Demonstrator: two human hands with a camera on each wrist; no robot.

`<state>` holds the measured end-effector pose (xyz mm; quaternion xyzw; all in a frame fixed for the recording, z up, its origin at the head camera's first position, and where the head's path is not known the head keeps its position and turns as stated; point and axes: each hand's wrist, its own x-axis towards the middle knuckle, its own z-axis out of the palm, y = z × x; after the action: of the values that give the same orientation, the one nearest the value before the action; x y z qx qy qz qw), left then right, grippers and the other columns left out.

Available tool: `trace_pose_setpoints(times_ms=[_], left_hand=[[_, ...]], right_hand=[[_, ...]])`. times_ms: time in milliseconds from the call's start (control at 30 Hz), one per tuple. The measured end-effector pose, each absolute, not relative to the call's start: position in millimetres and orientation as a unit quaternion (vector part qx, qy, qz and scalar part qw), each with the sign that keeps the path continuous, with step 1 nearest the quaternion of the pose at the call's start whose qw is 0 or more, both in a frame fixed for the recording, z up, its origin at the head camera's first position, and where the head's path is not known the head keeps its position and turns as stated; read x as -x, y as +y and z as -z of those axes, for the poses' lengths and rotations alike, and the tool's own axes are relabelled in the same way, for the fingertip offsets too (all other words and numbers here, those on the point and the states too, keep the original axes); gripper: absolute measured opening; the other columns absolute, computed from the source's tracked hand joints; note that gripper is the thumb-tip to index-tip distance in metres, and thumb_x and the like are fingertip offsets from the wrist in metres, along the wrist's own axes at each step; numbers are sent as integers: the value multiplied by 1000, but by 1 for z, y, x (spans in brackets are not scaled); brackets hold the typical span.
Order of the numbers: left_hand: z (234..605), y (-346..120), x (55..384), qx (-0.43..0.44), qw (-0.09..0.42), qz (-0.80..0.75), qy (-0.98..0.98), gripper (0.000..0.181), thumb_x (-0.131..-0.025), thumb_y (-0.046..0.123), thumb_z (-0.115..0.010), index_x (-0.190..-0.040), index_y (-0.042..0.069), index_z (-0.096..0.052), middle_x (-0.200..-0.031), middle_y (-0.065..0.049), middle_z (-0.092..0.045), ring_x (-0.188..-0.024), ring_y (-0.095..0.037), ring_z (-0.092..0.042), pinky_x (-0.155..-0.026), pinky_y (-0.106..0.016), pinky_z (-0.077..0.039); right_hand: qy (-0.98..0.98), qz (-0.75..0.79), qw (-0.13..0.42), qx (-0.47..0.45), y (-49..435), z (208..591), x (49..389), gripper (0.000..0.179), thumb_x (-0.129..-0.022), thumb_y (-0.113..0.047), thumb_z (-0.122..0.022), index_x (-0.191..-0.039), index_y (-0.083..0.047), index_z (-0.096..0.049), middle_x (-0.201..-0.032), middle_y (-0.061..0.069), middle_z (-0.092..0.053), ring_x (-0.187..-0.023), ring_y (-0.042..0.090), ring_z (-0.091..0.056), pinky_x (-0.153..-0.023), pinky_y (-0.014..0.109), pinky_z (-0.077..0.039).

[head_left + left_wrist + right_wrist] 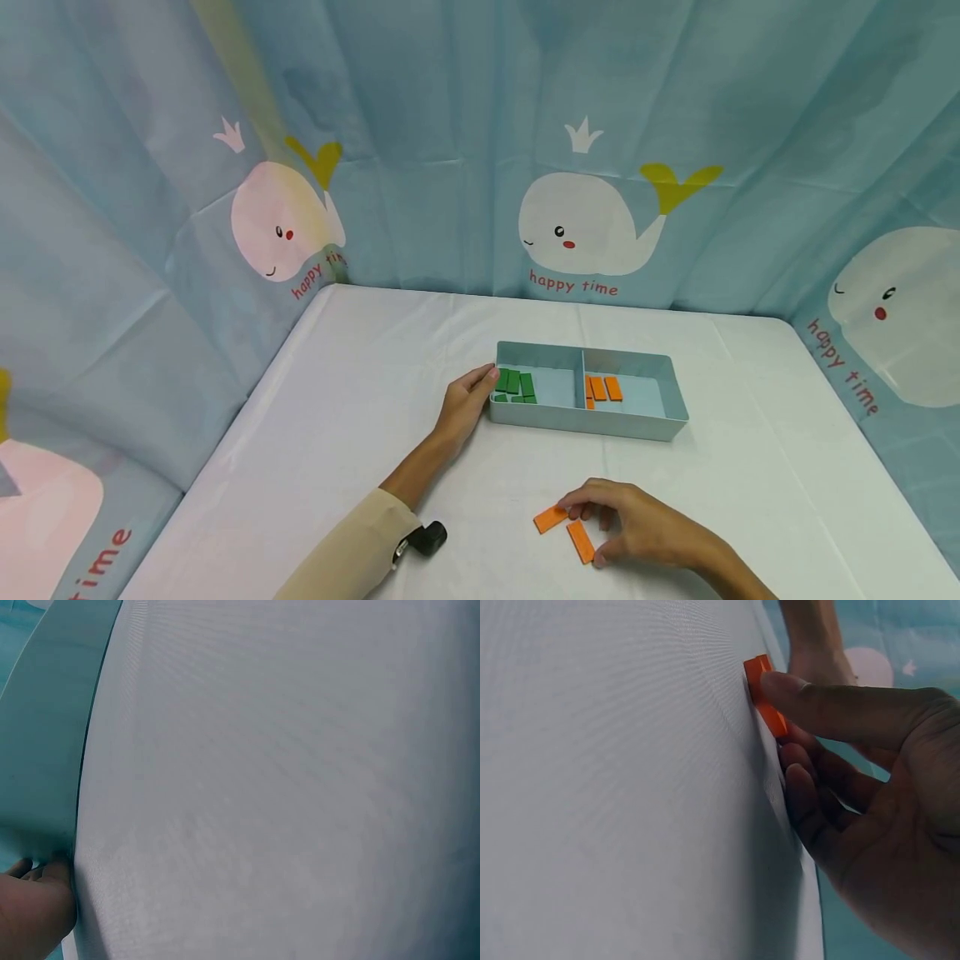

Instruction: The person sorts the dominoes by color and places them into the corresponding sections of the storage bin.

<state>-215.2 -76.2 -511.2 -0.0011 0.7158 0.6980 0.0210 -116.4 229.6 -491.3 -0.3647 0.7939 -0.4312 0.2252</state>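
A pale blue-green two-part box (592, 421) stands on the white table. Its left compartment holds several green tiles (527, 385), and its right one holds several orange tiles (613, 388). Against the box's left end rests my left hand (461, 408); in the left wrist view the hand (37, 907) touches the box wall (45, 735). Two orange tiles lie on the table nearer me. My right hand (645, 525) arches over them, fingertips at the farther tile (550, 520) and thumb by the nearer tile (581, 542). In the right wrist view, the thumb partly covers some orange (771, 712).
A black device (429, 539) sticks out at the left sleeve (360, 542). Blue curtains with printed whales (585, 225) surround the white table (360, 367) at the back and sides. A divider (583, 377) splits the box.
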Motion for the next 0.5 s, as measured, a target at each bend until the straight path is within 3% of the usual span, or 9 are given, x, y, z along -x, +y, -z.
trace_pose_setpoints(times_ms=[500], left_hand=[[511, -76, 216, 6, 19, -699, 715, 62, -109, 41, -62, -154, 0, -53, -155, -15, -58, -149, -28, -49, -125, -45, -39]], right_hand=[[792, 445, 228, 351, 230, 494, 114, 64, -83, -16, -90, -142, -20, -64, -117, -5, -67, -105, 12, -62, -86, 23, -55]])
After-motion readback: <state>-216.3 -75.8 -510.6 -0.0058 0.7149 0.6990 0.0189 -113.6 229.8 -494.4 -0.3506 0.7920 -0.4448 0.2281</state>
